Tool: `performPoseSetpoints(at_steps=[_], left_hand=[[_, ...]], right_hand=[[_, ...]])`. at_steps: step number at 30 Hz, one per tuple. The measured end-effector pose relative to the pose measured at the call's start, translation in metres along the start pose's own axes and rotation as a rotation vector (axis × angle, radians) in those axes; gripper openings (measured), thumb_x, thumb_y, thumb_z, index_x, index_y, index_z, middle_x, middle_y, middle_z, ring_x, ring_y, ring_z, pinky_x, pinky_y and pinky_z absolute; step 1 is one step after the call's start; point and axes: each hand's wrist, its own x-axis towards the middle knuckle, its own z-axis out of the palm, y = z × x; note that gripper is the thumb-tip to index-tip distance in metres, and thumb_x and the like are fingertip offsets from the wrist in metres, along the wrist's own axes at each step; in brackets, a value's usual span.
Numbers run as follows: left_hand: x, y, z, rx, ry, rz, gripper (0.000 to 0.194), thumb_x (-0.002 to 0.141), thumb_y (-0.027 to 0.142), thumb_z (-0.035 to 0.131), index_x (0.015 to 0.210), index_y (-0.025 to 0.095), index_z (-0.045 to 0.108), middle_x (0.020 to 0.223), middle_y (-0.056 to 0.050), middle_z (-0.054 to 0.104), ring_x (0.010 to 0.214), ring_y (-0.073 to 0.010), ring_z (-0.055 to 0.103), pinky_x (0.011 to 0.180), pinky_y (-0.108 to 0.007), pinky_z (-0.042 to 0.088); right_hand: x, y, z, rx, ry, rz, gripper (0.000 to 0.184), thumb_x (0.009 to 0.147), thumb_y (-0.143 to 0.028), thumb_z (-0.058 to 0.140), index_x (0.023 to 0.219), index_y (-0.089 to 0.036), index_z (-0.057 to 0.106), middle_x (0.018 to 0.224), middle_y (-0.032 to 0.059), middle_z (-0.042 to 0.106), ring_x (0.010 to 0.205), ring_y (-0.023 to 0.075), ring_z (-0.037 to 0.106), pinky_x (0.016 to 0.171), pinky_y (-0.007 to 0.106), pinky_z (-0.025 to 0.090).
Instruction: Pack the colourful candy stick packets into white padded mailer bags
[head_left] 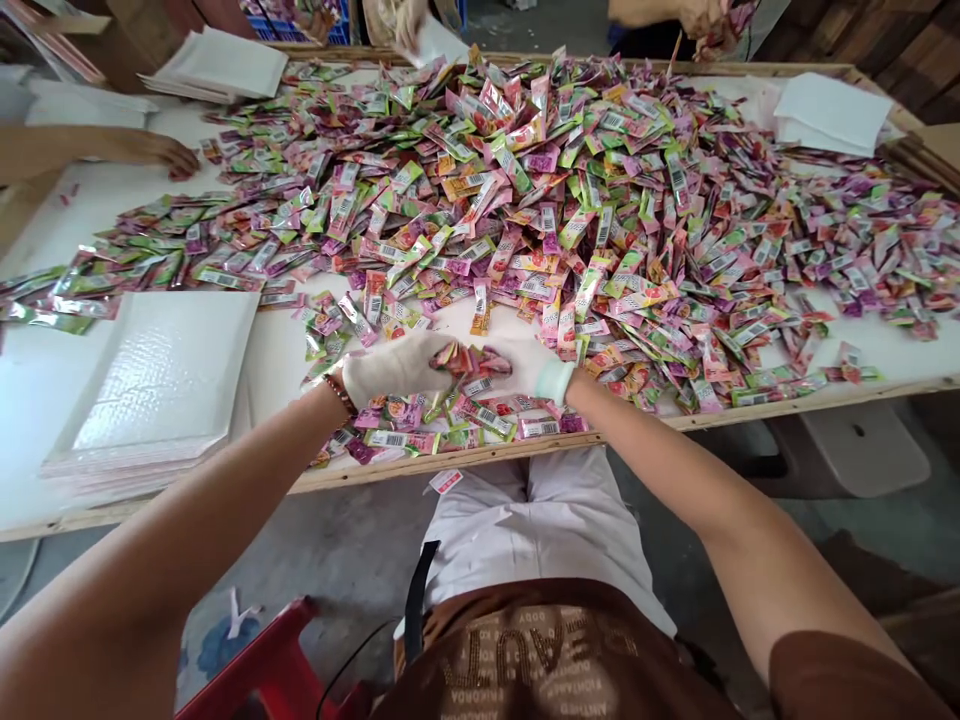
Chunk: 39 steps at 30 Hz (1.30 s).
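Both my hands wear white gloves and meet near the front edge of the table. My left hand [401, 366] and my right hand [525, 368] curl in from either side around a small bunch of sachets [471, 360], pressed between them. The sachets are slim, shiny packets in pink, purple and green, some with barcodes. More loose sachets [480, 415] lie under and in front of my hands. A large heap of the same sachets [525, 180] spreads across the table just beyond them.
A stack of white bubble mailers [161, 375] lies at my left. More mailers rest at the far left [217, 65] and far right [832, 112]. A co-worker's hand [169, 152] reaches in from the left; others work across the table. A wooden rim [450, 462] borders the table; a stool [855, 450] stands right.
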Motion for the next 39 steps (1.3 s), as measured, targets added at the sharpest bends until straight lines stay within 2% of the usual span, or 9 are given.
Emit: performPoseSetpoints(at_steps=[8, 14, 20, 23, 26, 29, 31, 35, 39], left_hand=[[-0.037, 0.0, 0.03, 0.131, 0.238, -0.039, 0.027, 0.08, 0.031, 0.055, 0.103, 0.018, 0.063, 0.097, -0.008, 0.07, 0.087, -0.0215, 0.064, 0.082, -0.033, 0.048], [-0.024, 0.042, 0.073, 0.343, -0.001, 0.204, 0.039, 0.081, 0.011, 0.051, 0.118, 0.018, 0.061, 0.109, -0.013, 0.071, 0.1, -0.027, 0.066, 0.09, -0.042, 0.044], [-0.005, 0.049, 0.11, 0.358, -0.068, 0.076, 0.038, 0.081, 0.012, 0.053, 0.118, 0.016, 0.06, 0.114, -0.015, 0.069, 0.105, -0.0292, 0.066, 0.09, -0.043, 0.046], [-0.011, 0.053, 0.094, 0.291, -0.052, 0.065, 0.032, 0.082, 0.02, 0.056, 0.113, 0.019, 0.063, 0.104, -0.012, 0.072, 0.099, -0.0284, 0.067, 0.091, -0.043, 0.046], [-0.022, 0.046, 0.056, 0.24, 0.106, -0.048, 0.029, 0.079, 0.028, 0.061, 0.108, 0.02, 0.064, 0.095, -0.009, 0.071, 0.093, -0.0277, 0.067, 0.092, -0.043, 0.047], [-0.023, 0.016, 0.019, 0.146, 0.336, -0.245, 0.032, 0.082, 0.029, 0.057, 0.113, 0.018, 0.059, 0.095, -0.009, 0.07, 0.085, -0.0244, 0.065, 0.08, -0.037, 0.05], [-0.014, -0.013, 0.005, 0.126, 0.436, -0.365, 0.033, 0.085, 0.029, 0.055, 0.115, 0.017, 0.057, 0.097, -0.011, 0.069, 0.084, -0.0233, 0.064, 0.074, -0.034, 0.05], [0.017, -0.056, 0.007, 0.188, 0.348, -0.538, 0.034, 0.079, 0.031, 0.063, 0.11, 0.016, 0.057, 0.096, -0.015, 0.069, 0.085, -0.027, 0.066, 0.07, -0.035, 0.051], [0.042, -0.057, 0.02, 0.158, 0.197, -0.632, 0.049, 0.067, 0.021, 0.069, 0.115, 0.015, 0.058, 0.102, -0.018, 0.071, 0.088, -0.0307, 0.069, 0.07, -0.036, 0.052]], right_hand=[[0.02, -0.016, 0.019, -0.215, -0.132, 0.017, 0.035, 0.082, -0.039, 0.072, 0.112, -0.021, 0.07, 0.117, 0.0109, 0.072, 0.106, 0.0281, 0.066, 0.088, 0.035, 0.047], [0.029, -0.01, 0.016, -0.281, -0.171, 0.058, 0.035, 0.082, -0.04, 0.07, 0.111, -0.022, 0.068, 0.11, 0.0082, 0.073, 0.098, 0.0255, 0.067, 0.079, 0.031, 0.046], [0.028, -0.014, 0.017, -0.249, -0.071, 0.073, 0.036, 0.08, -0.043, 0.072, 0.103, -0.015, 0.071, 0.116, 0.0157, 0.068, 0.103, 0.0286, 0.064, 0.084, 0.032, 0.046], [0.02, -0.006, 0.007, -0.215, -0.011, 0.119, 0.033, 0.088, -0.037, 0.063, 0.112, -0.015, 0.068, 0.112, 0.0139, 0.07, 0.099, 0.0269, 0.065, 0.083, 0.032, 0.048], [-0.001, 0.007, -0.005, -0.01, 0.089, 0.129, 0.035, 0.096, -0.033, 0.053, 0.126, -0.018, 0.063, 0.112, 0.0089, 0.072, 0.099, 0.0229, 0.066, 0.084, 0.032, 0.05], [-0.028, 0.011, -0.008, 0.264, 0.055, 0.021, 0.032, 0.092, -0.03, 0.06, 0.121, -0.019, 0.065, 0.113, 0.0059, 0.073, 0.098, 0.02, 0.067, 0.085, 0.03, 0.051], [-0.04, 0.005, -0.001, 0.193, -0.073, -0.049, 0.027, 0.088, -0.026, 0.065, 0.113, -0.018, 0.068, 0.11, 0.0059, 0.074, 0.096, 0.0212, 0.069, 0.085, 0.031, 0.051], [-0.041, -0.013, 0.024, -0.287, -0.22, -0.045, 0.037, 0.08, -0.025, 0.07, 0.116, -0.017, 0.068, 0.11, 0.013, 0.073, 0.101, 0.0319, 0.069, 0.086, 0.04, 0.049], [-0.031, -0.021, 0.037, -0.445, -0.256, -0.036, 0.031, 0.081, -0.026, 0.066, 0.109, -0.014, 0.07, 0.11, 0.0171, 0.071, 0.104, 0.0338, 0.067, 0.088, 0.043, 0.048]])
